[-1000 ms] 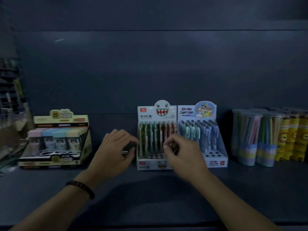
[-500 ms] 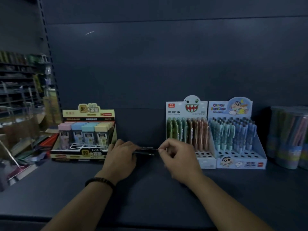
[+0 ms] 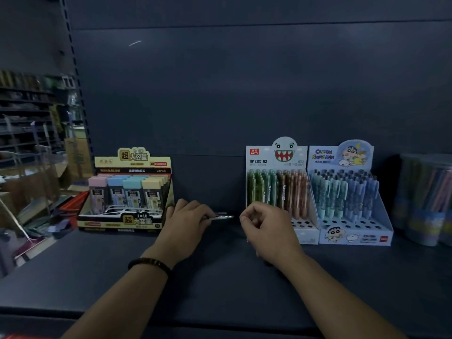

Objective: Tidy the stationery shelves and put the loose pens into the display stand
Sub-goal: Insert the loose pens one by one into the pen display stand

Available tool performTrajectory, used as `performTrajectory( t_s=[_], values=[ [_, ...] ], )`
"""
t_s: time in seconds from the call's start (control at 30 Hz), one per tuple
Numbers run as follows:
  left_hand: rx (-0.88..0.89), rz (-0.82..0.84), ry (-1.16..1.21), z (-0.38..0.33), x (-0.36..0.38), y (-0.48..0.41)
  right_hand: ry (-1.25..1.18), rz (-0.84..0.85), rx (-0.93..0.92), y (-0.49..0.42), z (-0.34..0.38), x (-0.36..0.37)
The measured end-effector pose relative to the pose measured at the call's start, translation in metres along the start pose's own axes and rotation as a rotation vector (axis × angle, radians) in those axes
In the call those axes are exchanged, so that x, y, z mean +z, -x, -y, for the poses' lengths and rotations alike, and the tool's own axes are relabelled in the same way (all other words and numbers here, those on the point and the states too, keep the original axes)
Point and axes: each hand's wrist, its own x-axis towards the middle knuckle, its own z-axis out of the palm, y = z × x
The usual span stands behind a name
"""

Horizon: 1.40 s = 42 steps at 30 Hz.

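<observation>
My left hand is closed around a few loose pens whose tips stick out to the right, low over the dark shelf. My right hand is curled just right of those tips, a small gap away. A thin pen seems to run down under its palm, mostly hidden. Right behind that hand stands the monster-face display stand, holding green and orange pens with empty holes in its front rows. Beside it is the blue cartoon display stand, full of blue pens.
A yellow box of pastel lead cases stands at the left of the shelf. Clear tubs of coloured pencils stand at the far right. The shelf upright and other store racks are further left.
The view has swung left, so the stands sit further right. My right hand, which pinched the pen tips in my left hand half a second ago, has drawn away to the right.
</observation>
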Motion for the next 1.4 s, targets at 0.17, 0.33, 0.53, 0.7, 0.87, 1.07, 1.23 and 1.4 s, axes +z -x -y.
performTrajectory(
  t_s=[0.17, 0.33, 0.53, 0.7, 0.87, 1.07, 1.23, 1.4],
  values=[
    [0.148, -0.092, 0.075, -0.018, -0.009, 0.000, -0.096, -0.061, 0.000, 0.001, 0.004, -0.001],
    [0.252, -0.154, 0.101, -0.035, -0.013, 0.001, -0.225, -0.099, 0.027, 0.002, 0.012, -0.003],
    [0.258, -0.187, 0.244, -0.038, -0.014, 0.004, -0.416, -0.134, 0.052, -0.001, 0.011, -0.004],
    [0.203, -0.128, 0.314, -0.037, -0.014, 0.006, -0.583, -0.201, 0.115, -0.006, 0.006, -0.005],
    [0.177, -0.099, 0.365, -0.043, -0.014, 0.007, -0.576, -0.264, 0.049, -0.005, 0.012, -0.010],
    [0.271, -0.131, 0.397, -0.076, -0.022, 0.000, -0.480, -0.339, -0.086, -0.014, 0.018, -0.046],
    [0.320, -0.182, 0.205, -0.112, -0.014, -0.008, -0.250, -0.462, -0.164, -0.034, 0.002, -0.084],
    [0.384, -0.181, 0.033, -0.112, 0.007, -0.009, -0.077, -0.517, -0.200, -0.045, -0.024, -0.088]
  ],
)
